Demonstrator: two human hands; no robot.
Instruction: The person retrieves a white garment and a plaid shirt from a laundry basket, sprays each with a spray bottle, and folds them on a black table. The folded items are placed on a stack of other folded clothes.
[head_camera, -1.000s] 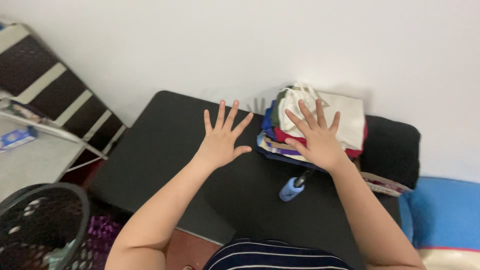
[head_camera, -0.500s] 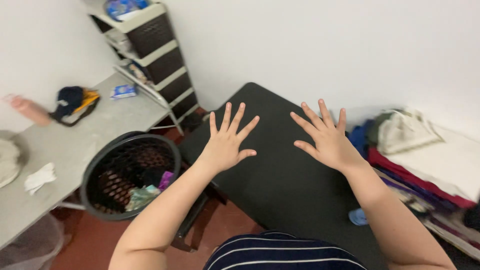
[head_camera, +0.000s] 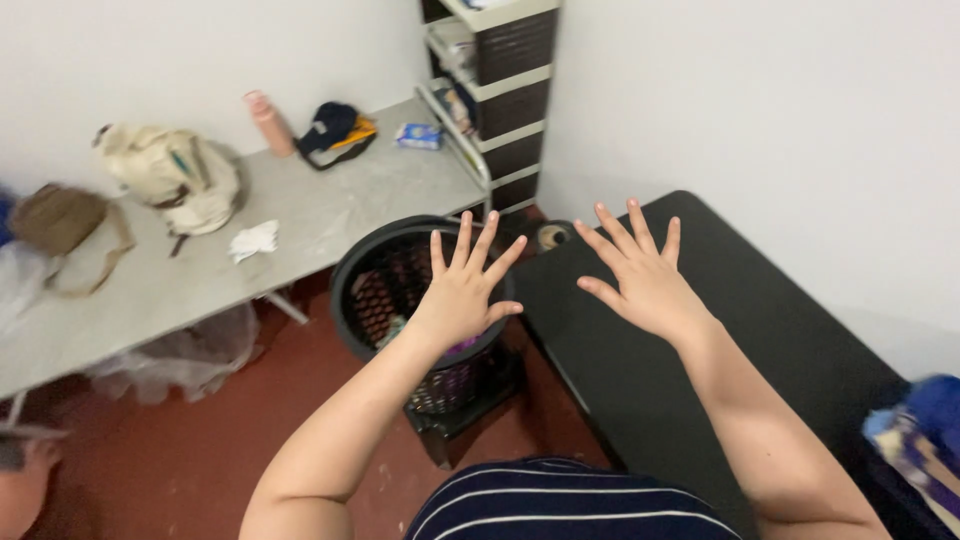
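Note:
My left hand (head_camera: 462, 290) is spread open, fingers apart, held in the air above a black laundry basket (head_camera: 380, 262) that holds some clothes. My right hand (head_camera: 642, 275) is also spread open, palm down, over the near left part of a black table (head_camera: 720, 340). Neither hand holds anything. A pile of folded clothes (head_camera: 925, 430) shows blurred at the right edge of the table.
A grey bench (head_camera: 330, 215) on the left carries a beige bag (head_camera: 180, 175), a brown bag (head_camera: 60, 220), a pink bottle (head_camera: 268, 122), a dark cap (head_camera: 335, 128) and a crumpled tissue (head_camera: 252, 240). A drawer tower (head_camera: 500, 90) stands in the corner. The floor is red.
The view has swung left: the clothes pile slid to the right edge, the basket and bench came into view. Both hands stay spread; the left one is now over the basket.

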